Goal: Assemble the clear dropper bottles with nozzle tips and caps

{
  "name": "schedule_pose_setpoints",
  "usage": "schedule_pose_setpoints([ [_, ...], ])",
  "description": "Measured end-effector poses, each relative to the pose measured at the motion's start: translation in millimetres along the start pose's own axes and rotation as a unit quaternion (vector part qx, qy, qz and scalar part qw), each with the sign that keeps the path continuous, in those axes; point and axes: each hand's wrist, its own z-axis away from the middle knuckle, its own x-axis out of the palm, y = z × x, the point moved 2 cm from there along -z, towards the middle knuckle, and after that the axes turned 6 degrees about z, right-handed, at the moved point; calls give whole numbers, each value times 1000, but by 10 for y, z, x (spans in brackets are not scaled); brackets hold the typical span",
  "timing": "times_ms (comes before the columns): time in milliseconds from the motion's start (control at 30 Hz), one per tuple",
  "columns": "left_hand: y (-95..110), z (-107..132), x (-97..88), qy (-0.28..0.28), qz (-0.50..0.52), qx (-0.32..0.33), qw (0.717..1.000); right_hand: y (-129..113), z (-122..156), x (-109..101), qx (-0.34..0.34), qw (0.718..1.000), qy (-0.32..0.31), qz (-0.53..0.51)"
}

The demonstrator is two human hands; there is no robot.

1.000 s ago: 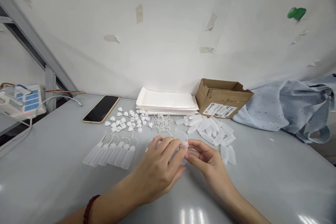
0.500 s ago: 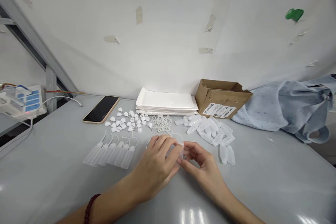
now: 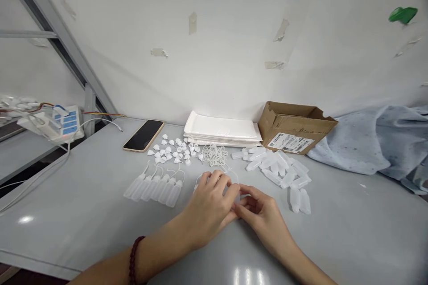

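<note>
My left hand (image 3: 209,207) and my right hand (image 3: 262,216) meet over the grey table (image 3: 83,213), fingers curled together around a small translucent plastic bottle (image 3: 236,197) that is mostly hidden between them. A thin white loop (image 3: 230,173) arcs up just behind the fingers. To the left lies a row of several finished bottles with caps and loops (image 3: 155,187). Behind the hands sit a scatter of small white caps (image 3: 174,150) and a tangle of white loops (image 3: 216,155). A pile of empty bottles (image 3: 281,170) lies to the right.
A phone (image 3: 143,135) lies face up at the back left, beside a stack of white pads (image 3: 222,128) and an open cardboard box (image 3: 296,128). Blue cloth (image 3: 374,142) covers the right side. A power strip with cables (image 3: 53,122) sits off the table's left edge.
The view has shifted left, so everything sits further right in frame. Both hands have drawn closer together and slightly toward me, still closed on the small bottle.
</note>
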Motion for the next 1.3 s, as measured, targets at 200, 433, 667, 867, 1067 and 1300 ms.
schedule_pose_setpoints([
  [200,-367,-3,-477,25,68,-70,995,-28,10,-64,26,999,17,-25],
  [433,-478,251,-645,-133,64,-113,983,-12,-2,7,33,999,-3,-9],
  [667,-297,311,-409,-210,9,-93,973,-7,8,11,35,999,-12,-8],
  [867,-348,326,-328,-223,-10,-102,969,-19,16,10,32,999,-17,-6],
  [1067,-491,390,-367,-170,138,-128,967,-7,2,46,38,999,-30,-15],
  [1300,-640,418,-311,-100,201,-155,962,-104,-100,151,38,998,-41,-4],
])
